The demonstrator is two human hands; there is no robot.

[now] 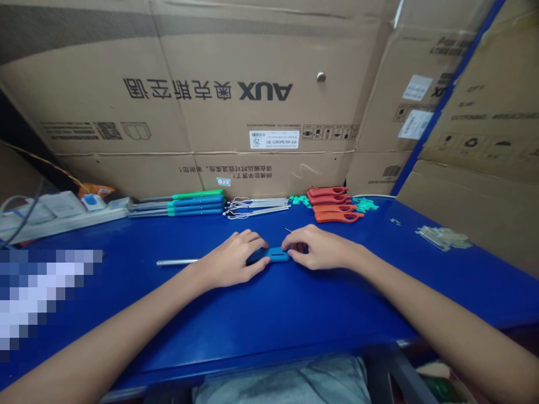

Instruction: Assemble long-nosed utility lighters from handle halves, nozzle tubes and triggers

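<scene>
Cardboard boxes printed AUX stacked behind a blue table. Blue plastic piece sits centre, a bit above the table edge nearest the person, between both hands, long axis roughly left-right across the body, with 1 slot showing on top. Left hand is over its left end, fingers wrapped on; right hand is at its right end, fingertips pressed on. Both grips are together on the piece, neither hand clearly nearer. Left end is partly hidden under the left fingers. 1 silver rod lies in line with the piece, running left from under the left hand; can't tell if it joins the piece. 1 thin metal pin pokes up just beyond the right hand, its source hidden. Back row, left to right: 4 rods with coloured handles, 1 green and 3 blue; wire tools, about 3, count unclear; 4 red-orange handles, 2 redder and 2 more orange. Small green plastic bits lie by the handles, more at. Clear plastic bits sit in 1 pile at right. Power strip at far left.
</scene>
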